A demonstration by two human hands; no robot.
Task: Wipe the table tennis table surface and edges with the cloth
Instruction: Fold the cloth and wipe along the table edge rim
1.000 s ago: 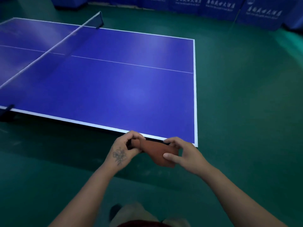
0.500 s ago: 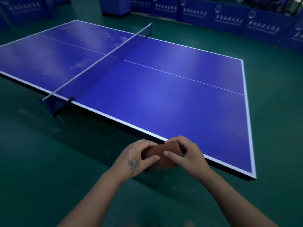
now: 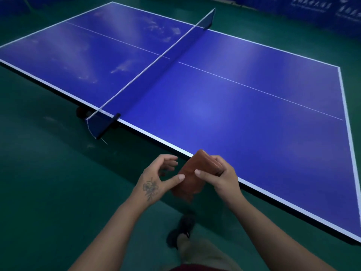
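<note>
Nearest, above a dark shoe [image 3: 182, 229] on the green floor [image 3: 48, 173], the right hand [image 3: 216, 178] pinches a folded, rust-brown cloth [image 3: 190, 178], soft and suede-like, just short of the table's near edge; the left hand [image 3: 154, 179] is loosely spread, its thumb touching the fold. This looks like preparation, wiping not yet begun. Next, the pad must be pressed flat onto the smooth, matte-blue table tennis table [image 3: 244, 114], white-edged, with pale smudges beyond the taut net [image 3: 148, 69].
</note>
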